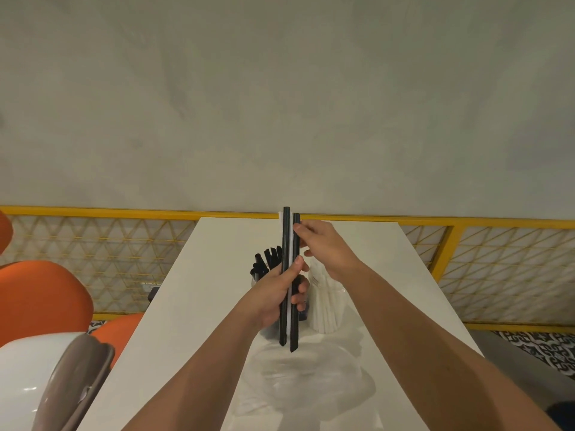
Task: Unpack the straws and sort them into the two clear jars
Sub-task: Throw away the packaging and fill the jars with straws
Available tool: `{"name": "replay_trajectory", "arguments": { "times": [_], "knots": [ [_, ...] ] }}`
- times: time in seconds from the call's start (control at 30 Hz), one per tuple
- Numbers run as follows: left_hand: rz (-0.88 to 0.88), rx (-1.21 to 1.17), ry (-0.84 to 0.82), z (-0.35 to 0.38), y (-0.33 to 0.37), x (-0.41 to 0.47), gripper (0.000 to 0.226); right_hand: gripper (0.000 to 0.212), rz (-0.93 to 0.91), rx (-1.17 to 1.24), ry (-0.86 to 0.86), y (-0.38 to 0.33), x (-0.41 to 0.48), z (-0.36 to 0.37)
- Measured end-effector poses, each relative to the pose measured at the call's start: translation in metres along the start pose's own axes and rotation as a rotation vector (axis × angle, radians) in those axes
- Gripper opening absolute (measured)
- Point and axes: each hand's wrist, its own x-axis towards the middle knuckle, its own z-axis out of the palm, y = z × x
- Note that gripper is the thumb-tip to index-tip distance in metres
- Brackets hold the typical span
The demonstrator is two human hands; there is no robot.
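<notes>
Before you a white table [404,275], to your left orange chairs [40,300], behind it a yellow-framed lattice railing [109,244], a grey wall [280,104], patterned floor tiles [541,346] at right.

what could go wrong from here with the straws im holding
1. The right hand holds one black straw near its top; pulling it may drag the white straw out of the bundle in the left hand, and it could drop.
2. That white straw lies between black ones, so it might end up in the jar of black straws.
3. Both jars stand close behind the hands; a sweep toward the jar of white straws could tip one.
</notes>
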Motion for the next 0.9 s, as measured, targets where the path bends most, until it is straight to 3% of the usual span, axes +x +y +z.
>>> {"name": "replay_trajectory", "arguments": {
  "times": [0.23,0.5,0.7,0.77,0.9],
  "knots": [
    [0.016,-0.044,0.071,-0.002,0.000,0.001,0.038,0.021,0.053,0.044,0.053,0.003,0.001,0.006],
    [0.051,0.046,0.207,0.002,-0.001,0.005,0.022,0.022,-0.001,0.308,0.058,-0.007,-0.002,0.003],
    [0.189,0.355,0.249,0.004,-0.002,0.008,0.022,0.026,-0.058,-0.188,0.080,-0.008,-0.004,0.009],
    [0.203,0.386,0.272,0.005,-0.002,0.008,0.021,0.019,-0.075,-0.231,0.118,-0.006,-0.003,0.012],
    [0.212,0.433,0.286,0.003,-0.003,0.006,0.018,0.028,-0.112,-0.163,0.181,-0.008,0.000,0.012]
  ]
}}
